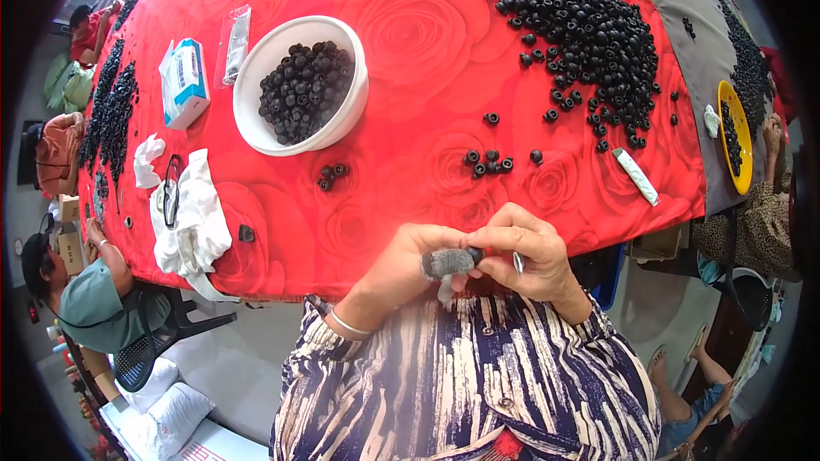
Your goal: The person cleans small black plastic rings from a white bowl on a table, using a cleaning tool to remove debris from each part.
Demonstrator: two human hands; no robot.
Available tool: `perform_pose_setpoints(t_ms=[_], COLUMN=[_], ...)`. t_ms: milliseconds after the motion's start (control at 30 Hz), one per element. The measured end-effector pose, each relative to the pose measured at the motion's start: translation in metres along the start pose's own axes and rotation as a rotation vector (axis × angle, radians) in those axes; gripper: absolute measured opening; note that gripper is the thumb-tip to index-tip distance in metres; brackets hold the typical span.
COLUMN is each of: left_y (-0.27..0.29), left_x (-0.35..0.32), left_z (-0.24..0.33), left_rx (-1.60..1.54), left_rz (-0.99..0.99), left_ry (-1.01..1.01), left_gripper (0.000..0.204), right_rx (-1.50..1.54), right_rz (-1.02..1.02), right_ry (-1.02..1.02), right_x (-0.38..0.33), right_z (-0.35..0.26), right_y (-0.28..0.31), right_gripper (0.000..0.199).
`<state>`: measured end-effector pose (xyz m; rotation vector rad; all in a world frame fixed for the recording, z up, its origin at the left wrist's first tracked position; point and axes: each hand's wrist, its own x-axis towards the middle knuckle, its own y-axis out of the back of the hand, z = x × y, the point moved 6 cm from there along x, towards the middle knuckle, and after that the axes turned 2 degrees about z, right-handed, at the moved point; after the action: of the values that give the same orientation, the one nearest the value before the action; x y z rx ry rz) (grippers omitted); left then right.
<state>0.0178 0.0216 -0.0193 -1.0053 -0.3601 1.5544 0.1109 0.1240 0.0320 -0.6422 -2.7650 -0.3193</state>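
Close in front of my body, both hands meet over the near edge of the red table. My left hand (397,260) is closed, with a grey fuzzy wrap (448,264) at its fingers; whether it is worn or held I cannot tell. A small black ring-like part (476,253) sits between the fingertips of both hands, pinched mainly by the left. My right hand (534,252) is curled around a slim metal tool (518,263), its tip showing below the fingers. A bit of whitish material (445,290) hangs under the left fingers.
A white bowl (359,107) holds many black parts. More parts form a large pile (589,43) at right; a few lie nearer. A tissue box (184,85), white cloth (192,222) and white packet (636,177) rest on the table. People sit at both sides; a yellow tray (745,132) is at right.
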Motion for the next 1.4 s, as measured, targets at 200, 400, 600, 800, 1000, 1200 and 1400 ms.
perform_pose_setpoints(t_ms=[200, 400, 600, 800, 1000, 1200, 1400], left_y=[0.001, -0.014, -0.020, -0.014, -0.011, -0.007, -0.007], left_x=[-0.005, -0.023, -0.029, -0.028, -0.027, -0.021, -0.018], left_z=[-0.019, -0.013, -0.004, 0.003, 0.013, 0.019, 0.022], left_rx=[-0.184, -0.094, -0.070, 0.041, 0.088, 0.234, 0.310], left_rz=[0.046, -0.030, -0.014, 0.014, 0.013, 0.047, 0.011], left_ry=[0.002, -0.029, -0.108, -0.112, -0.121, -0.170, -0.162], left_gripper=[0.018, 0.018, 0.017, 0.017, 0.017, 0.022, 0.020], right_rx=[-0.104, -0.267, -0.401, -0.392, 0.024, -0.220, -0.265], right_rz=[0.081, 0.132, 0.075, 0.078, 0.000, 0.005, -0.029], right_ry=[0.123, 0.391, 0.436, 0.285, -0.379, -0.249, -0.269], right_x=[-0.007, -0.016, -0.015, -0.008, -0.007, 0.001, 0.005], right_z=[-0.013, -0.039, -0.052, -0.046, -0.022, -0.015, -0.013], right_y=[-0.008, -0.016, -0.020, -0.018, -0.007, -0.009, -0.007], right_gripper=[0.038, 0.041, 0.040, 0.034, 0.020, 0.015, 0.014])
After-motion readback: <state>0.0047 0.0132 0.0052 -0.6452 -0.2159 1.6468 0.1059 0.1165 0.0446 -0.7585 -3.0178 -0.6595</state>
